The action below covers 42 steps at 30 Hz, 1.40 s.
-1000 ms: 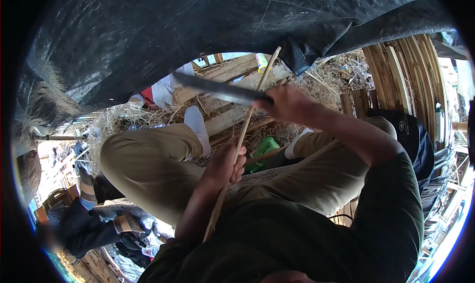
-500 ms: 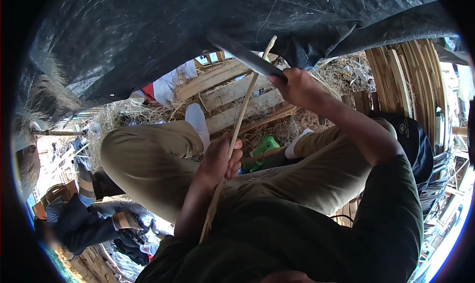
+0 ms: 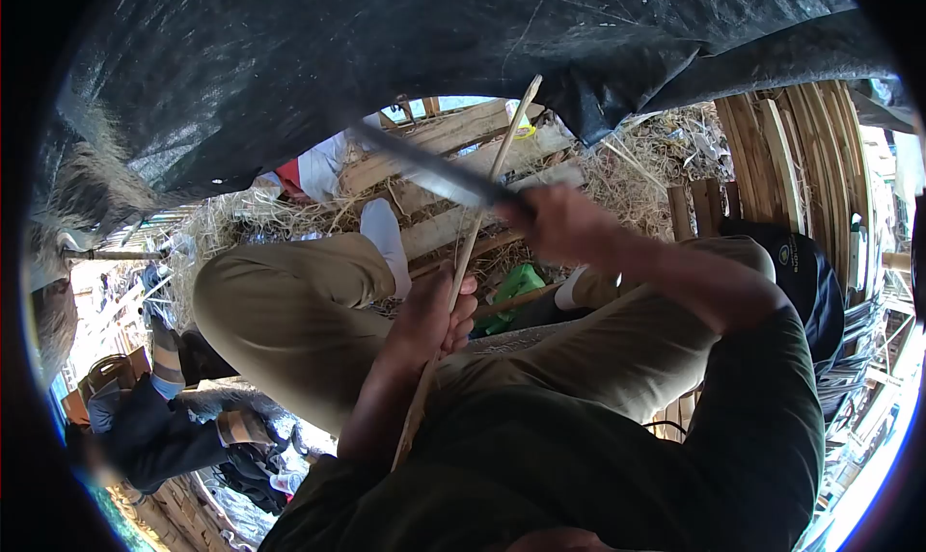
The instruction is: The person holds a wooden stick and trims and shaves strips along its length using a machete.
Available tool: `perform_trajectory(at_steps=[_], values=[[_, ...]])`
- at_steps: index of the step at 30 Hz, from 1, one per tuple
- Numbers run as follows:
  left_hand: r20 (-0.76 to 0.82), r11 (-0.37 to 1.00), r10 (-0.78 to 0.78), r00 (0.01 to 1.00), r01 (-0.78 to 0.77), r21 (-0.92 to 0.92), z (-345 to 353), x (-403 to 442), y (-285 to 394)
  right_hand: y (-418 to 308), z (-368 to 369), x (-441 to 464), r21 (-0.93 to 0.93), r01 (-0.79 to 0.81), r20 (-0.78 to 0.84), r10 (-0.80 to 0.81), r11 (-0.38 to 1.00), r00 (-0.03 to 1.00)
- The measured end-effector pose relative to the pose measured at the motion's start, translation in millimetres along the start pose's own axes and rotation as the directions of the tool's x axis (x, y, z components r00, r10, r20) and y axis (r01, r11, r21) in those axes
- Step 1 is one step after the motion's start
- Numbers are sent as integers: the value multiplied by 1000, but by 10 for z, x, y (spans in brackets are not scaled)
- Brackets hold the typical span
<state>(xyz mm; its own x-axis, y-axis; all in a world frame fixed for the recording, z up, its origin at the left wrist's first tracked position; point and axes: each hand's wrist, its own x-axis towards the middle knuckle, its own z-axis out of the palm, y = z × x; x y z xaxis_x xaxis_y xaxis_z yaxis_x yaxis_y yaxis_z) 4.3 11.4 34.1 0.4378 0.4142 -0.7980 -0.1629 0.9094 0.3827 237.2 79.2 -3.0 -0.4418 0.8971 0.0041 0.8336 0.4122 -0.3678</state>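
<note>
A long, thin pale wooden stick (image 3: 502, 152) runs slantwise from near my torso up toward the dark sheet. My left hand (image 3: 431, 313) is closed around its middle, close to my knee. In my right hand (image 3: 569, 226), smeared by motion, is the dark handle of a machete (image 3: 422, 169). The long blade points up and left, crossing the stick above my left hand. Whether the edge touches the wood or only passes by it, I cannot tell.
A black plastic sheet (image 3: 318, 51) hangs low ahead. Wooden slats (image 3: 453, 137) and straw (image 3: 617, 190) lie below it, with a green plastic bag (image 3: 521, 282) between my legs. Split boards (image 3: 801, 157) and a dark cap (image 3: 810, 272) are at right. Another person (image 3: 174, 436) sits at lower left.
My right hand has moved down and to the left with the machete, so the blade crosses the stick lower, nearer my left hand. The left hand and stick have barely shifted.
</note>
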Motion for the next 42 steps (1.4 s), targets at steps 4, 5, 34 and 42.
perform_trajectory(at_steps=[4,5,34,42], values=[[12,999,40,999,-40,23,-25,41,-28,151,-71,146,79,-27,66,22,997,998],[-4,997,63,998,-63,35,-18,36,-37,353,-121,273,65,-141,105,134,988,985],[42,998,-26,999,28,-62,-22,-44,82,-1,-11,108,339,42,24,-54,940,998],[51,999,-32,998,34,-42,-79,-2,45,295,-73,261,102,-185,114,173,977,978]])
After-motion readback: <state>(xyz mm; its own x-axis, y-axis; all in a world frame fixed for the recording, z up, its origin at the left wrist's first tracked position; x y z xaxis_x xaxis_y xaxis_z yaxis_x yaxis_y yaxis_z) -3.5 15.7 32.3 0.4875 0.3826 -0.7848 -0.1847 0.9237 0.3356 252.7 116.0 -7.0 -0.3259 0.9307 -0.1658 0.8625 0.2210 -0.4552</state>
